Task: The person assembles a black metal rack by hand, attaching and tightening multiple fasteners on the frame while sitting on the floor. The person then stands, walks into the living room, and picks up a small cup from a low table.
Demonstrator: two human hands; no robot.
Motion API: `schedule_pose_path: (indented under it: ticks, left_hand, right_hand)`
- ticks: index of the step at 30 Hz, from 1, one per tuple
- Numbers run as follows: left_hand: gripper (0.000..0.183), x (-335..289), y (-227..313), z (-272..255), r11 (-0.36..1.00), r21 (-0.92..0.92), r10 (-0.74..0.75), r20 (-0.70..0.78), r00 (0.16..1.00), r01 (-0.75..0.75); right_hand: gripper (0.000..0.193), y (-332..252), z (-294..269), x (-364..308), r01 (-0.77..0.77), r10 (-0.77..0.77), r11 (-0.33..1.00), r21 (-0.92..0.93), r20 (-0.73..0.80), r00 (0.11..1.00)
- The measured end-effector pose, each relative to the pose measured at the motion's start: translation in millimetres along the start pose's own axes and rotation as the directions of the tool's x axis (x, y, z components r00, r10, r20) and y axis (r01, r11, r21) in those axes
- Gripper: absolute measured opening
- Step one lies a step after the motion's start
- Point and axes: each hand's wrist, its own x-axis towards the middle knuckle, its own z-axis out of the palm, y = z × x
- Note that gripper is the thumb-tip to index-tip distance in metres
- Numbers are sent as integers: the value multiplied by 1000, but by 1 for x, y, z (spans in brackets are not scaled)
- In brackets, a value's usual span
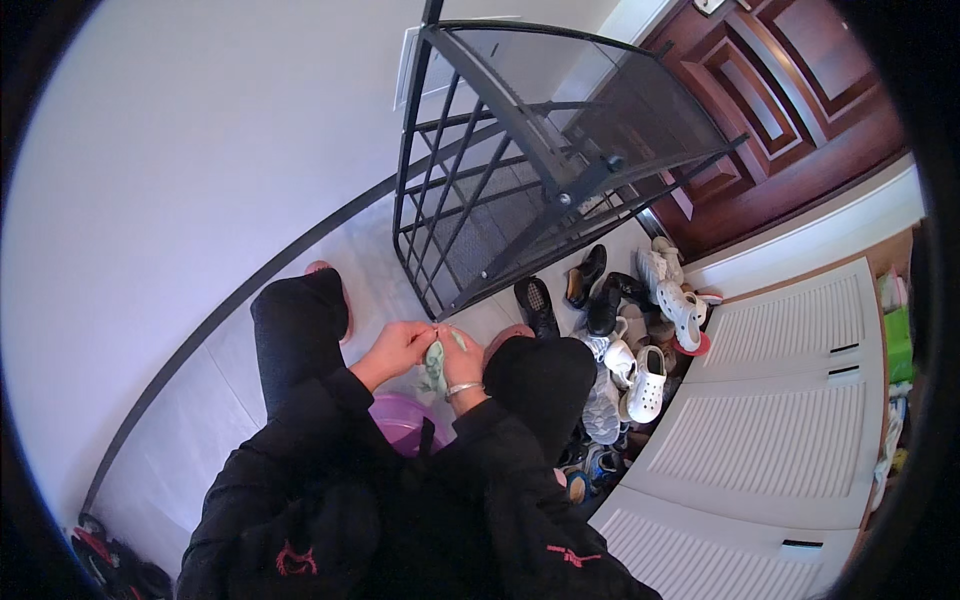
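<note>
While the two hands meet just short of the near lower corner of the black metal rack (552,178), a pale green and white cloth (433,370) is bunched between them, close to that corner on the person's side. The left hand (398,346), to the near left of the rack's corner, has its fingers drawn together on the upper end of the cloth. The right hand (460,358), a light-coloured bracelet (464,388) at its wrist, has its fingers curled round the cloth from the other side, and the rest of it hangs below. Farther from the rack, under the hands, sits a purple bucket (393,418), partly covered by the black sleeves. The person's knees are spread on either side of the bucket, with one pink slipper (347,310) showing left of the rack's near corner and another (508,338) to the right of it.

Along the right side of the rack, black shoes (586,275) lie on the floor (210,400), and beyond them shoes are heaped together, among them a white clog (647,385) with holes in its upper. Past that heap, well right of the rack, stands a white cabinet (770,400) with louvred doors. A dark red panelled door (780,110) rises behind the rack's far right end. To the rack's left runs a pale wall (200,170), edged at its foot by a dark strip (250,282).
</note>
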Motion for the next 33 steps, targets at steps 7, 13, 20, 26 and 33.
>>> schedule_pose_path:
  ticks: [7,13,20,26,33]
  left_hand:
    - [22,27,-48,29,961,275,134,-354,926,-34]
    - [22,46,-76,44,975,210,22,-415,909,72]
    - [22,62,-91,52,986,67,-109,-419,901,150]
    - [23,65,-97,56,979,47,-161,-412,897,198]
    - [24,68,-99,56,973,-11,-219,-386,896,233]
  right_hand:
    - [25,33,1,27,-38,46,997,74,-104,994]
    - [22,51,-1,49,-103,111,994,47,-225,968]
    - [20,54,-8,62,-82,72,996,-31,-237,969]
    - [20,58,-13,68,-67,63,998,-12,-232,971]
    - [17,70,-18,74,-50,53,999,18,-235,971]
